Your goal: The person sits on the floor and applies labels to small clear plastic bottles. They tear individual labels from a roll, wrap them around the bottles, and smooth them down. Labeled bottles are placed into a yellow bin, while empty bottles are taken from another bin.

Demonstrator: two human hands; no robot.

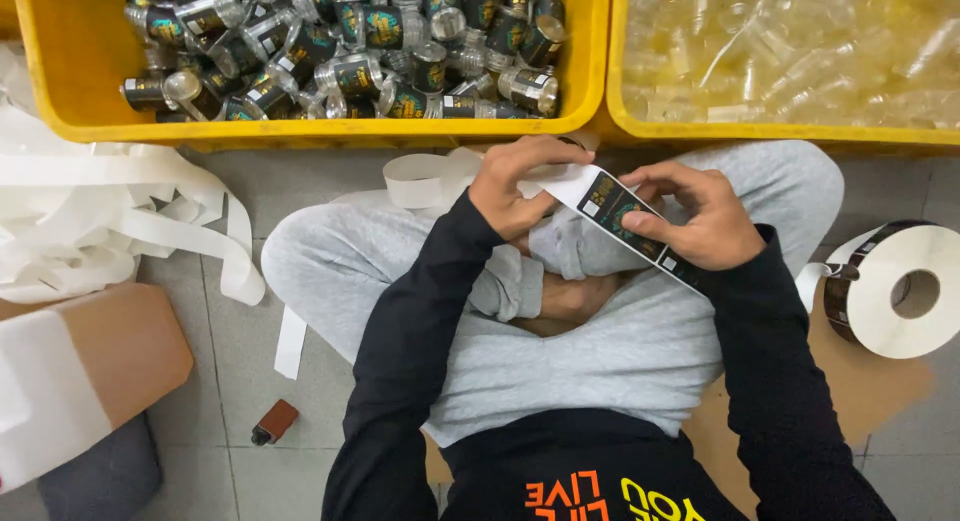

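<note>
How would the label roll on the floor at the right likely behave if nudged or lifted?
The label roll stands on its round edge with a hollow core, so a nudge would probably set it rolling or tip it onto its flat side. Its strip runs to the left hand and right hand, so lifting it would likely unwind more. Tightly wound paper: probably fairly dense.

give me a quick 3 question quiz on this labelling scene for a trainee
1. True or false: both hands are on the label strip.
2. Which crate holds the labelled bottles? A: left yellow crate B: right yellow crate
3. On which side of the person does the label roll lie?

Key
1. True: the left hand and right hand both pinch it.
2. A; the right one holds clear, unlabelled bottles.
3. Their right, on the floor.
</note>
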